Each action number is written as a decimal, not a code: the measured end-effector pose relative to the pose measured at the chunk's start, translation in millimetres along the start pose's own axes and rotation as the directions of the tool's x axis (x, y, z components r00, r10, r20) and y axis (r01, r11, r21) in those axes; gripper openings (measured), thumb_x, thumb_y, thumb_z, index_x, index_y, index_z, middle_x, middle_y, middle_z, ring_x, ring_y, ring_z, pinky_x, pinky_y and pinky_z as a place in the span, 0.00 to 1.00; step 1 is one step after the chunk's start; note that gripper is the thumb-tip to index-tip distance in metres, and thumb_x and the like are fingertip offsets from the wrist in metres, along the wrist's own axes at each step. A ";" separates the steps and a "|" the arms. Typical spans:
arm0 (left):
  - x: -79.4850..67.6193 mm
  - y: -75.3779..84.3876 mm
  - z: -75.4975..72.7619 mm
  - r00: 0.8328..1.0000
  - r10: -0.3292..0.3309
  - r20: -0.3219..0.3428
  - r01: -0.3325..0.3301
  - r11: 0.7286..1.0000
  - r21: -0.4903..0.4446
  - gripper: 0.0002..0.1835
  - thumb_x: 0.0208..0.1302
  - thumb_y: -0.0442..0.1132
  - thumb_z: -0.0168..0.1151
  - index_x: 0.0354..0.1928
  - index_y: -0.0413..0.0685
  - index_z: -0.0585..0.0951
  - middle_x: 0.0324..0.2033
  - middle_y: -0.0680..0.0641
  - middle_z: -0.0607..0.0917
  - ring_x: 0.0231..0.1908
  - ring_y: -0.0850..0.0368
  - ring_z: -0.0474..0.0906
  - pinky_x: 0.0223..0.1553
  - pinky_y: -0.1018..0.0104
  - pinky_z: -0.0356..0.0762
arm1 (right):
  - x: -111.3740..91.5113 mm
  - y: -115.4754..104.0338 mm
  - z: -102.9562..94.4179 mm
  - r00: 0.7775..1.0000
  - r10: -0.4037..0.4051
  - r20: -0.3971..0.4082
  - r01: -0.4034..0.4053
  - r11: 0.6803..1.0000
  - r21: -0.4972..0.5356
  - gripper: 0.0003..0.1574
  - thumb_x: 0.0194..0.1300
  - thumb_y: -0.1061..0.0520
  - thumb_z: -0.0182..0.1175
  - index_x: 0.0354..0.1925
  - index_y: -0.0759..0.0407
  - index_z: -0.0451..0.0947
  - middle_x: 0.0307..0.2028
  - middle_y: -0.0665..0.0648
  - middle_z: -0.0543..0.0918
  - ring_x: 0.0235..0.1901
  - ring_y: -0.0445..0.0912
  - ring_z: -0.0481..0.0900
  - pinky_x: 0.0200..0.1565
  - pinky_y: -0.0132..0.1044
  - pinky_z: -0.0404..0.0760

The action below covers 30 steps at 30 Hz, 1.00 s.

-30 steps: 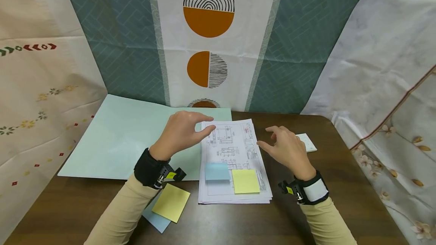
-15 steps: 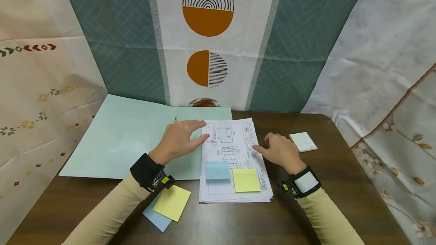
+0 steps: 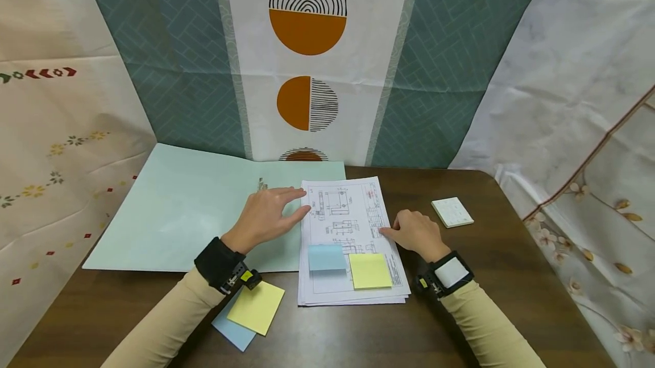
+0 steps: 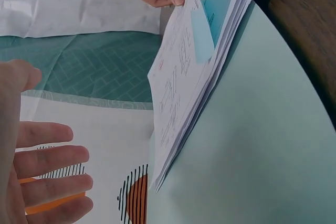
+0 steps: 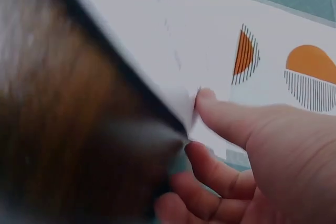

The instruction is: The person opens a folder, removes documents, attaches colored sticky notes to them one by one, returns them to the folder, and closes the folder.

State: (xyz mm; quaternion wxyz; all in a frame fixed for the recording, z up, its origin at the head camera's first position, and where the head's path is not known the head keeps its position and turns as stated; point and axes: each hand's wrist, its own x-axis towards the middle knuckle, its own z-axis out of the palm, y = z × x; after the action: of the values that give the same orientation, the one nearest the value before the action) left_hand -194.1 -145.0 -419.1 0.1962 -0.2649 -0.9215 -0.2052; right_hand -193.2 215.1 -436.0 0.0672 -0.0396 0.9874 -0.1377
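A stack of printed technical drawings [image 3: 338, 226] lies on the right side of an open pale green folder [image 3: 194, 214]. A blue sticky note [image 3: 327, 257] and a yellow sticky note [image 3: 370, 271] are on the top sheet. My right hand [image 3: 417, 234] pinches the right edge of the paper; in the right wrist view the thumb [image 5: 226, 114] lies on top and the fingers are beneath. How many sheets it grips I cannot tell. My left hand [image 3: 266, 214], fingers extended and holding nothing, is above the folder by the stack's left edge.
A yellow pad of sticky notes [image 3: 258, 305] overlaps a blue one [image 3: 234, 328] on the brown table [image 3: 307, 339], by the left forearm. A white pad [image 3: 452, 212] lies to the right. Part of a metal clip [image 3: 262, 184] shows behind the left hand. Patterned cloths hang around the table.
My right hand has come down and left onto the paper's right edge and now pinches it. My left hand has moved slightly left and lower, exposing the metal clip.
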 end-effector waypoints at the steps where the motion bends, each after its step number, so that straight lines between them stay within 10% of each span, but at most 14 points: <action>1: -0.4 -0.1 -0.3 1.000 -0.001 -0.001 0.001 1.000 -0.002 0.24 0.75 0.55 0.70 0.62 0.47 0.93 0.56 0.39 0.96 0.56 0.39 0.95 0.45 0.45 0.94 | 0.0 -0.5 0.6 1.000 -0.006 -0.006 0.006 1.000 0.011 0.24 0.75 0.42 0.74 0.38 0.62 0.89 0.25 0.56 0.82 0.24 0.48 0.75 0.25 0.36 0.65; 18: -3.3 -0.5 2.0 1.000 0.010 -0.007 -0.010 1.000 -0.016 0.22 0.77 0.53 0.68 0.60 0.46 0.93 0.54 0.40 0.97 0.56 0.41 0.95 0.45 0.46 0.94 | -2.9 9.1 -3.6 0.999 -0.019 -0.038 0.024 0.992 0.124 0.17 0.76 0.51 0.72 0.32 0.60 0.88 0.26 0.55 0.83 0.24 0.47 0.74 0.25 0.35 0.66; 30: -2.6 -0.7 3.5 1.000 0.015 -0.016 -0.016 1.000 -0.024 0.22 0.77 0.52 0.69 0.61 0.46 0.93 0.55 0.39 0.96 0.54 0.40 0.95 0.46 0.44 0.94 | -19.2 66.5 -32.0 0.998 0.064 -0.021 -0.062 0.995 0.081 0.18 0.76 0.50 0.71 0.32 0.61 0.87 0.27 0.57 0.82 0.28 0.48 0.76 0.28 0.39 0.70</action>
State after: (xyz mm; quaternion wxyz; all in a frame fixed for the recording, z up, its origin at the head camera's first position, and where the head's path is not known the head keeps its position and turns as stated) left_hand -193.3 -145.0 -423.4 0.2016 -0.2728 -0.9153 -0.2170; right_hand -182.8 289.2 -421.6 0.0616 -0.0041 0.9825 -0.1755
